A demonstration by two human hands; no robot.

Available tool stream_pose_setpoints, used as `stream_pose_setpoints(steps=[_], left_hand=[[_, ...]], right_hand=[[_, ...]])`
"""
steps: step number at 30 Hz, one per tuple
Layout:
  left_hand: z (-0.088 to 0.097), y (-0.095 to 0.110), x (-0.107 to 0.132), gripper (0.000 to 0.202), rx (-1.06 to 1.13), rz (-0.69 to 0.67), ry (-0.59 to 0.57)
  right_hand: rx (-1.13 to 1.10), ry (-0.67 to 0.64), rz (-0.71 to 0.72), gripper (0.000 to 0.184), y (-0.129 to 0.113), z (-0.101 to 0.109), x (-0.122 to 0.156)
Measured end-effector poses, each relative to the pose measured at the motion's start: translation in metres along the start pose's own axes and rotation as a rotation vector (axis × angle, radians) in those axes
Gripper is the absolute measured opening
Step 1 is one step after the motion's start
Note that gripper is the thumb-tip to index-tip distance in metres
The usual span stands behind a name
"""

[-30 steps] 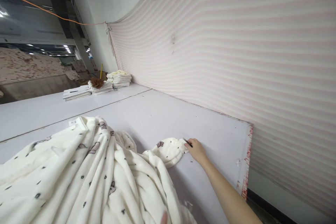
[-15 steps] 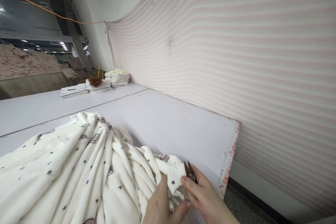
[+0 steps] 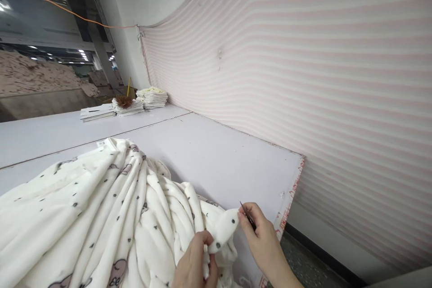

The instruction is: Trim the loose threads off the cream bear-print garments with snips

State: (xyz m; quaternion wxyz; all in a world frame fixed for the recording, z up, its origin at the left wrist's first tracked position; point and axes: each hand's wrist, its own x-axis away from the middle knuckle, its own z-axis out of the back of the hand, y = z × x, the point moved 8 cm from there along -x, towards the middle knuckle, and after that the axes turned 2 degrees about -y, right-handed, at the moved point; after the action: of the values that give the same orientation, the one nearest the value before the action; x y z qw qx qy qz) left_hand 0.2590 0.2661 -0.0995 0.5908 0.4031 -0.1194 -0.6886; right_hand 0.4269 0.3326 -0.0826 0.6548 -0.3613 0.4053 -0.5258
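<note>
White printed garment (image 3: 131, 216), heaped on the tabletop (image 3: 212, 153) | left fingers (image 3: 202, 237) pinch one fold | right fingers (image 3: 246, 228) pinch its edge, also gripping thread snips (image 3: 249, 218) | held apart, seemingly to spread it

Lower centre of frame: person's bare left hand (image 3: 194, 263), slim fingers, rounded tips, cut off by bottom edge. Farther right, lower frame: person's bare right hand (image 3: 261, 238), similar slim fingers, smooth broad back, tapering into a bare wrist (image 3: 285, 276) that runs out at bottom edge. Both uncovered, fingers through backs. Fingernail detail too small to tell.
</note>
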Motion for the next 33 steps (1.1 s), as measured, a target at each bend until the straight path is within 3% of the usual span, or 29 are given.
stream_pose_setpoints(steps=[4,7,12,15,19,23,27,33], left_hand=[[0.015,0.003,-0.007,0.016,0.128,0.01,0.062],[0.016,-0.001,-0.008,0.014,0.165,0.042,0.059],[0.015,0.001,-0.008,0.013,0.185,0.023,0.064],[0.014,0.006,-0.009,0.015,0.192,-0.019,0.062],[0.014,0.005,-0.009,0.017,0.192,-0.054,0.076],[0.015,0.006,-0.011,0.017,0.168,-0.107,0.027],[0.016,0.004,-0.017,0.013,0.211,-0.058,-0.062],[0.014,0.001,-0.019,0.017,0.285,-0.015,-0.059]], right_hand=[[0.173,-0.172,0.137,0.012,-0.021,-0.002,0.018],[0.298,-0.25,0.264,0.026,-0.032,-0.009,0.034],[0.698,-0.07,0.56,0.035,-0.045,-0.021,0.052],[0.83,0.019,0.712,0.034,-0.052,-0.028,0.059],[0.864,0.077,0.691,0.028,-0.053,-0.026,0.056],[0.761,0.002,0.603,0.028,-0.047,-0.025,0.05],[0.657,-0.045,0.495,0.027,-0.041,-0.025,0.042],[0.654,-0.035,0.55,0.029,-0.045,-0.031,0.04]])
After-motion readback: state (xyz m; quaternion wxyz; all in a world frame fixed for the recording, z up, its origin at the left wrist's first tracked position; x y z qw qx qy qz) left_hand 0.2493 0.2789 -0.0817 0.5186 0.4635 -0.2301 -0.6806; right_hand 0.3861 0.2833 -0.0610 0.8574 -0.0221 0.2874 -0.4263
